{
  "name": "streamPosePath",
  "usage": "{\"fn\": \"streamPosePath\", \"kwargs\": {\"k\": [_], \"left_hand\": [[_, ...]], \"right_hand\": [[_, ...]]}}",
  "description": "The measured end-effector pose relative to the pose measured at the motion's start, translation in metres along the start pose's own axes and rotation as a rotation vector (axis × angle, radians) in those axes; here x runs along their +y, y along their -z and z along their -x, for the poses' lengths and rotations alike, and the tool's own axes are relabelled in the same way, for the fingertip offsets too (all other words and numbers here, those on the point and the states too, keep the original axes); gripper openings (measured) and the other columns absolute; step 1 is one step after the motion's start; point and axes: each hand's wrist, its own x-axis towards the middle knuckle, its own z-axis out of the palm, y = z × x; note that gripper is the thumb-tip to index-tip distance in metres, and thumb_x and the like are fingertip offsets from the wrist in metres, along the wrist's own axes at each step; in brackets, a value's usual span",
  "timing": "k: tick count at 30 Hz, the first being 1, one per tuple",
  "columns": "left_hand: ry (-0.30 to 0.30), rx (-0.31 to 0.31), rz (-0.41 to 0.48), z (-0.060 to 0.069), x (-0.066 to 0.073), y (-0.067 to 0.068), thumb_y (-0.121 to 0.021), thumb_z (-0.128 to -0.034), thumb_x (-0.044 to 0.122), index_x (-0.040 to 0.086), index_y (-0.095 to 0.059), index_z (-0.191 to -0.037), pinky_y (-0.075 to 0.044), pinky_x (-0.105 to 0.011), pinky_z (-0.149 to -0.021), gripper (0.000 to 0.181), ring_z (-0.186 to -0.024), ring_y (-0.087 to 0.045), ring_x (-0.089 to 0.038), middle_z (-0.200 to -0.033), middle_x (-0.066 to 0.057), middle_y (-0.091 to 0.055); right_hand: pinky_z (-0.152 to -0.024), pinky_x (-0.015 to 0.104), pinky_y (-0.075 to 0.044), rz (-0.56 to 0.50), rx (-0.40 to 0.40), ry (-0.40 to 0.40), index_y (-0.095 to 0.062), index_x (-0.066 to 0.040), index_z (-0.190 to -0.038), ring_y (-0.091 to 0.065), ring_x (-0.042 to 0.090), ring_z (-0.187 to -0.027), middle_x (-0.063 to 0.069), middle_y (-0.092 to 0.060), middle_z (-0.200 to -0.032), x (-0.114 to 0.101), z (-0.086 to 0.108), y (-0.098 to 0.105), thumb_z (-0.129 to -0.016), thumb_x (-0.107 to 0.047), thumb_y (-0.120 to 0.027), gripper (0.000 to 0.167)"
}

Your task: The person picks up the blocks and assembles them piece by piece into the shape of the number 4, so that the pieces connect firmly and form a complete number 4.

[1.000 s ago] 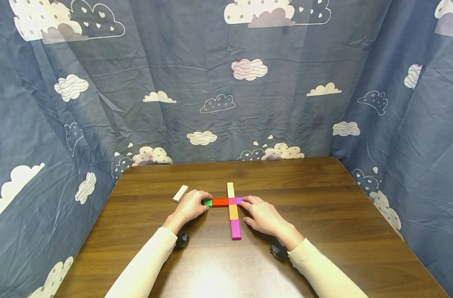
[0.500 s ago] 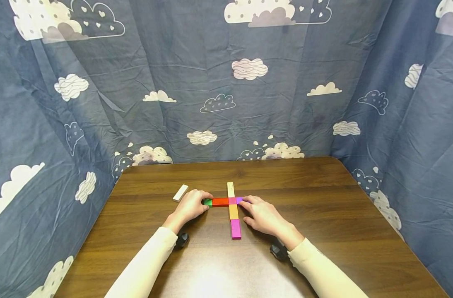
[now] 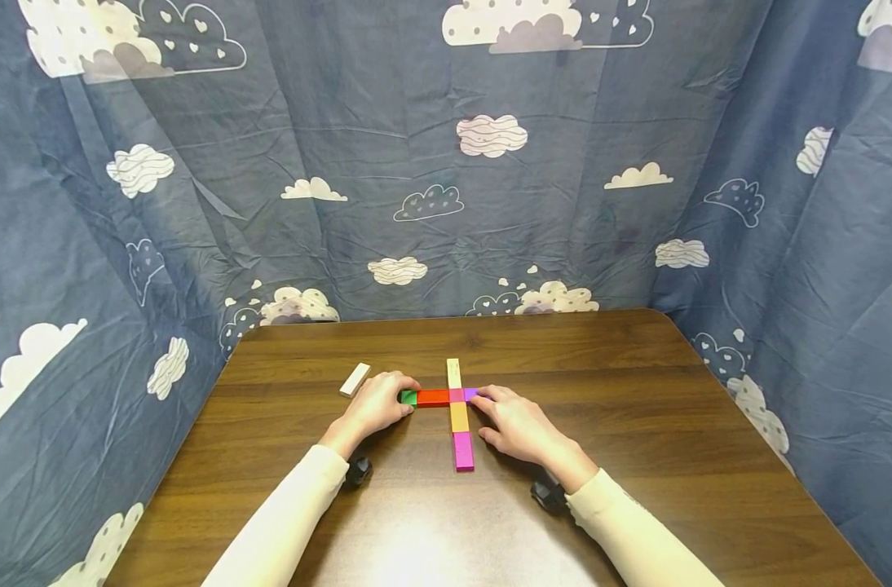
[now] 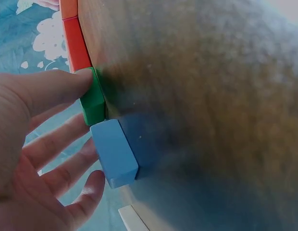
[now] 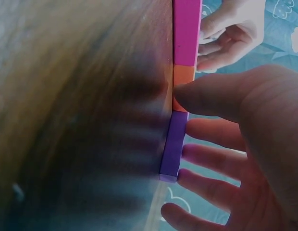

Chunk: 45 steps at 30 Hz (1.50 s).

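Coloured wooden blocks lie joined in a cross on the table. My left hand point(image 3: 375, 403) pinches the green block point(image 4: 94, 102) between thumb and index finger, at the left end beside the red block point(image 3: 434, 398). A blue block point(image 4: 114, 151) sits next to the green one in the left wrist view; the hand hides it from the head. My right hand point(image 3: 519, 422) has its extended fingers against the purple block point(image 5: 173, 144). Its thumb lies in front of the orange block point(image 5: 183, 74) in the right wrist view; whether it touches is unclear.
A loose white block point(image 3: 355, 380) lies beyond my left hand. The cross also has a cream block point(image 3: 454, 373) at its far end and a magenta block point(image 3: 464, 452) at its near end. Cloud-patterned curtains point(image 3: 417, 163) surround the wooden table point(image 3: 607, 375).
My left hand and the cross appear shifted very slightly leftward. Both hands otherwise keep their places at the green and purple blocks.
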Motion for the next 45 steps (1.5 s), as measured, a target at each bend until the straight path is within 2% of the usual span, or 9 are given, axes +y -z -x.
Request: {"fn": "streamPosePath", "kwargs": {"k": [3, 8, 11, 15, 21, 25, 32, 38, 45], "left_hand": [[0.003, -0.004, 0.03, 0.0, 0.002, 0.006, -0.082, -0.0813, 0.016, 0.015, -0.076, -0.112, -0.052, -0.04, -0.081, 0.031, -0.096, -0.066, -0.019, -0.107, 0.002, -0.069], [0.038, 0.009, 0.074, 0.001, -0.002, 0.026, -0.075, -0.09, 0.018, 0.009, -0.074, -0.118, -0.049, -0.047, -0.093, 0.029, -0.108, -0.065, -0.027, -0.114, -0.004, -0.069], [0.052, 0.008, 0.046, 0.001, -0.012, 0.037, -0.071, -0.0924, 0.019, 0.009, -0.073, -0.12, -0.047, -0.05, -0.097, 0.029, -0.114, -0.063, -0.031, -0.118, -0.005, -0.069], [0.073, -0.024, 0.02, 0.005, -0.028, 0.048, -0.069, -0.0932, 0.016, 0.008, -0.071, -0.123, -0.046, -0.052, -0.098, 0.031, -0.117, -0.061, -0.034, -0.124, -0.007, -0.067], [0.104, -0.058, 0.033, 0.014, -0.047, 0.061, -0.068, -0.093, 0.012, 0.007, -0.069, -0.127, -0.045, -0.054, -0.099, 0.034, -0.118, -0.06, -0.037, -0.128, -0.011, -0.066], [0.127, -0.075, 0.058, 0.019, -0.06, 0.062, -0.065, -0.0946, 0.011, 0.005, -0.067, -0.129, -0.045, -0.054, -0.099, 0.035, -0.118, -0.06, -0.036, -0.127, -0.014, -0.065], [0.181, -0.085, 0.056, 0.028, -0.075, 0.053, -0.066, -0.0944, 0.012, 0.005, -0.063, -0.135, -0.046, -0.056, -0.094, 0.041, -0.11, -0.061, -0.038, -0.122, -0.019, -0.063], [0.223, -0.065, 0.094, 0.029, -0.078, 0.048, -0.068, -0.0935, 0.012, 0.003, -0.062, -0.134, -0.05, -0.051, -0.084, 0.042, -0.098, -0.063, -0.033, -0.111, -0.019, -0.065], [0.292, -0.032, 0.075, 0.026, -0.077, 0.045, -0.073, -0.0884, 0.012, 0.0, -0.066, -0.127, -0.049, -0.046, -0.076, 0.041, -0.084, -0.062, -0.026, -0.093, -0.013, -0.068]], "right_hand": [[-0.092, 0.05, -0.051, 0.006, 0.0, 0.002, -0.065, -0.004, -0.131, -0.057, 0.031, -0.12, 0.014, -0.061, -0.128, 0.0, 0.001, 0.0, -0.082, -0.02, -0.079, 0.053], [-0.092, 0.05, -0.052, -0.009, 0.009, 0.006, -0.065, -0.005, -0.131, -0.058, 0.03, -0.119, 0.013, -0.061, -0.129, 0.001, 0.001, 0.0, -0.082, -0.019, -0.08, 0.054], [-0.091, 0.05, -0.052, -0.019, 0.015, 0.009, -0.065, -0.005, -0.131, -0.058, 0.03, -0.119, 0.013, -0.061, -0.128, 0.001, 0.0, 0.0, -0.081, -0.018, -0.081, 0.054], [-0.092, 0.05, -0.052, -0.022, 0.005, 0.006, -0.065, -0.006, -0.131, -0.058, 0.03, -0.119, 0.012, -0.061, -0.128, 0.0, 0.0, 0.001, -0.082, -0.019, -0.08, 0.053], [-0.091, 0.051, -0.052, -0.029, 0.006, 0.011, -0.065, -0.004, -0.13, -0.058, 0.031, -0.119, 0.014, -0.061, -0.128, 0.001, 0.001, 0.002, -0.081, -0.018, -0.08, 0.053], [-0.092, 0.051, -0.051, -0.025, 0.003, 0.003, -0.064, -0.004, -0.131, -0.057, 0.031, -0.12, 0.014, -0.06, -0.129, 0.002, 0.001, 0.001, -0.082, -0.018, -0.08, 0.054], [-0.092, 0.051, -0.051, -0.021, 0.0, 0.006, -0.064, -0.004, -0.132, -0.057, 0.031, -0.12, 0.014, -0.06, -0.13, 0.002, 0.002, 0.001, -0.082, -0.019, -0.079, 0.054], [-0.091, 0.051, -0.052, -0.024, 0.003, 0.006, -0.064, -0.005, -0.132, -0.057, 0.03, -0.12, 0.013, -0.06, -0.13, 0.001, 0.003, -0.001, -0.082, -0.019, -0.079, 0.055], [-0.091, 0.051, -0.052, -0.025, -0.003, 0.003, -0.063, -0.005, -0.133, -0.057, 0.03, -0.121, 0.013, -0.06, -0.131, 0.0, 0.002, 0.002, -0.082, -0.019, -0.08, 0.055]]}}
